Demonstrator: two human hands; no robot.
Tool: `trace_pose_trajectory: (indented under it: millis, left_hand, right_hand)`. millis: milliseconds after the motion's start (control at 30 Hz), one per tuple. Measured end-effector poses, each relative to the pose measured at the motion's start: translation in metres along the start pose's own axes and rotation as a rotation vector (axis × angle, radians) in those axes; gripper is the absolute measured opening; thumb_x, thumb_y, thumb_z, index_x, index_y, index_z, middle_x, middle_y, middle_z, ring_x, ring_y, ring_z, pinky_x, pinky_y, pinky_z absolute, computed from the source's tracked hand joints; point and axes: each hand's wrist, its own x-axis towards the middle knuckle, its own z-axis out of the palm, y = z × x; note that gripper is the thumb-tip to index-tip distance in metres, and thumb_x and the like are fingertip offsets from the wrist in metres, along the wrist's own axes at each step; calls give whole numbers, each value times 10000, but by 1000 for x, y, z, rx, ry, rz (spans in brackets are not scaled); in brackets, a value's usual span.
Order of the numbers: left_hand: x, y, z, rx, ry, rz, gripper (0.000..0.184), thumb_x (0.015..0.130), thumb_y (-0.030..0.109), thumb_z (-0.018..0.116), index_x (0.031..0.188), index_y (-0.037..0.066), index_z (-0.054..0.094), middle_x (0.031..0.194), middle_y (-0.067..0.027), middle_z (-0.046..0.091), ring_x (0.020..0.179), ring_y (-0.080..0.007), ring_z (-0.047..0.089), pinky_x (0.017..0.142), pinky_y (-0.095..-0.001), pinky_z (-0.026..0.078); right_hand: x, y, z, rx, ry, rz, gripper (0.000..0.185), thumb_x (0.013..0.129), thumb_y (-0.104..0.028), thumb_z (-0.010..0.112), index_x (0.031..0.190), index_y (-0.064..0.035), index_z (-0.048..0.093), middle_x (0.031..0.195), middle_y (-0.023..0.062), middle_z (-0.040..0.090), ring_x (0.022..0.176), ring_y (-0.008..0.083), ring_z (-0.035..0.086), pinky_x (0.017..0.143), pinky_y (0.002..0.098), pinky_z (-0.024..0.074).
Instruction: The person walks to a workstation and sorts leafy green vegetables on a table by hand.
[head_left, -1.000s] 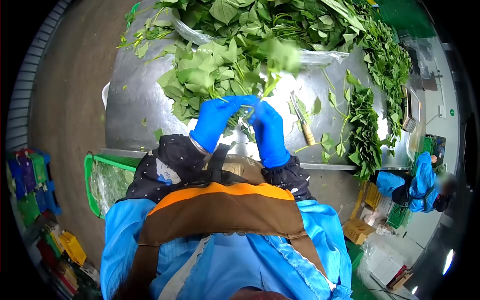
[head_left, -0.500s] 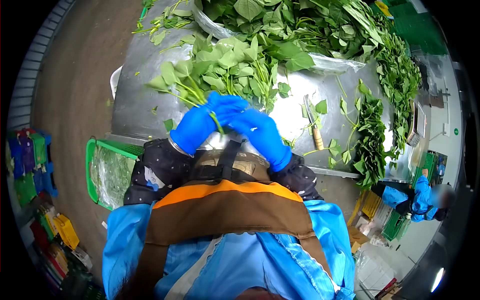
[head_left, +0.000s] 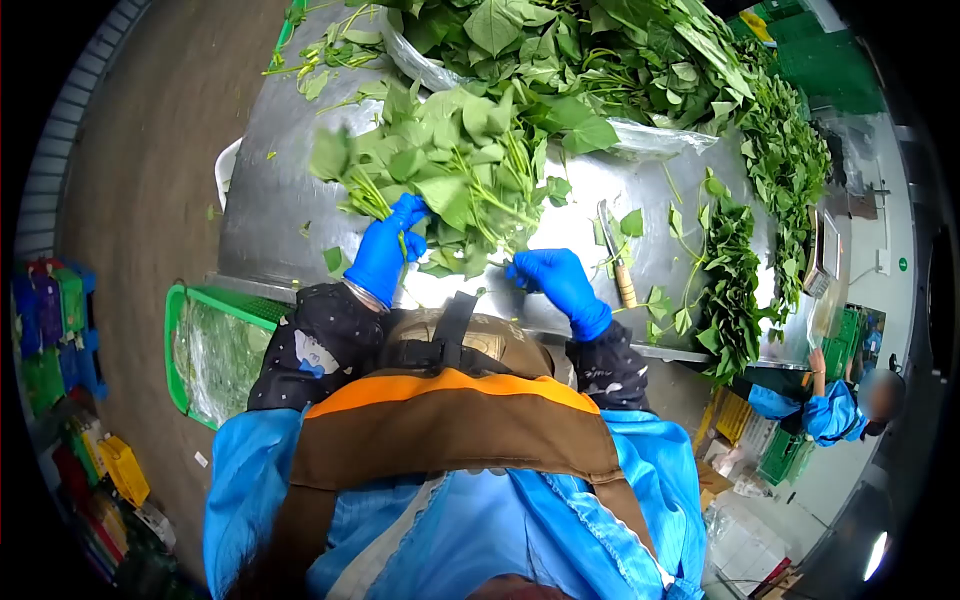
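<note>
My left hand (head_left: 385, 252), in a blue glove, is closed around the stems of a bunch of leafy greens (head_left: 368, 190) with broad, pointed leaves. Cut ends poke out below its fingers. To the right, my gloved right hand (head_left: 560, 285) is pinched shut beside the lower edge of a loose leafy pile (head_left: 455, 150); what its fingertips hold, if anything, is too small to make out. A knife (head_left: 617, 255) with a wooden handle lies on the metal table (head_left: 265, 215), right of that hand, with a few loose leaves around it.
A large heap of greens (head_left: 640, 60) on clear plastic (head_left: 660, 138) covers the table's far side. More greens (head_left: 735, 275) lie along the right. A green basket (head_left: 178, 350) lined with plastic stands at lower left. Another person (head_left: 835, 405) is at the far right.
My hands have moved apart: the right went right and slightly down, away from the left. The left keeps its bunch, whose leaves now merge with the pile. The other person's arm has shifted.
</note>
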Motion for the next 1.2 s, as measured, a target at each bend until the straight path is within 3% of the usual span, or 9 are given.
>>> trace_pose_trajectory:
  millis: [133, 300, 467, 600, 733, 833, 933, 1067, 1200]
  left_hand:
    - [-5, -4, 1, 33, 100, -78, 327, 896, 276, 458, 1105, 30, 506, 1003, -80, 541, 534, -88, 428, 505, -209, 367]
    - [-10, 5, 6, 62, 86, -46, 369, 899, 322, 459, 1091, 12, 514, 966, -60, 545, 529, -81, 420, 498, -207, 353]
    - [-18, 13, -3, 219, 90, 205, 399, 898, 373, 414, 1028, 33, 578, 979, -73, 622, 519, -48, 469, 474, -177, 344]
    - [-37, 45, 26, 327, -56, 418, 394, 924, 318, 371, 1102, 10, 542, 1028, -108, 596, 560, -61, 490, 529, -196, 382]
    - [-27, 36, 37, 125, -27, 151, 437, 912, 342, 392, 1197, 18, 459, 1086, -103, 574, 569, -56, 474, 534, -197, 378]
    - [-18, 29, 13, 24, 27, 122, 366, 912, 299, 397, 1146, 40, 506, 1030, -53, 595, 463, -39, 308, 437, -184, 246]
    - [-21, 49, 33, 61, 17, 246, 338, 897, 262, 430, 1140, 45, 521, 954, -24, 612, 455, -37, 310, 430, -185, 232]
    - [-17, 56, 61, 154, -167, 119, 370, 840, 216, 536, 1169, 49, 511, 827, 17, 603, 476, -33, 321, 436, -181, 227]
    - [-12, 34, 72, -7, -222, 22, 240, 794, 205, 632, 978, 51, 626, 654, 36, 512, 479, -43, 376, 446, -180, 288]
  right_hand:
    - [-11, -35, 8, -145, 342, -79, 248, 778, -265, 627, 917, -60, 638, 676, 41, 619, 539, 116, 547, 506, 260, 427]
    - [-6, -51, 8, -383, 796, -363, 169, 752, -248, 648, 807, -90, 624, 697, 47, 585, 560, 169, 543, 518, 282, 433]
    - [16, -36, 4, -844, 464, -476, 172, 740, -158, 650, 891, -76, 649, 721, 50, 607, 639, 173, 575, 588, 258, 454]
    - [-16, -99, -5, 234, 463, -339, 264, 835, -211, 561, 935, 24, 624, 729, 73, 608, 658, 118, 548, 607, 241, 433]
    - [-10, -76, -17, 558, 452, -348, 279, 875, -207, 488, 945, 37, 604, 691, 53, 574, 619, 113, 517, 617, 225, 407]
    - [-15, -71, -2, 434, 268, -233, 284, 891, -211, 469, 959, 36, 591, 682, 40, 558, 612, 104, 499, 605, 226, 407]
    - [-11, -58, 12, 533, 250, -287, 291, 890, -232, 477, 929, 25, 608, 682, 40, 563, 616, 100, 516, 602, 225, 411]
    - [-16, -63, 24, 489, 145, -323, 312, 898, -240, 457, 906, 35, 606, 686, 52, 569, 620, 117, 524, 613, 237, 417]
    - [-23, -60, 30, 502, 24, -261, 382, 893, -317, 450, 897, 38, 591, 679, 58, 560, 635, 121, 517, 640, 244, 410]
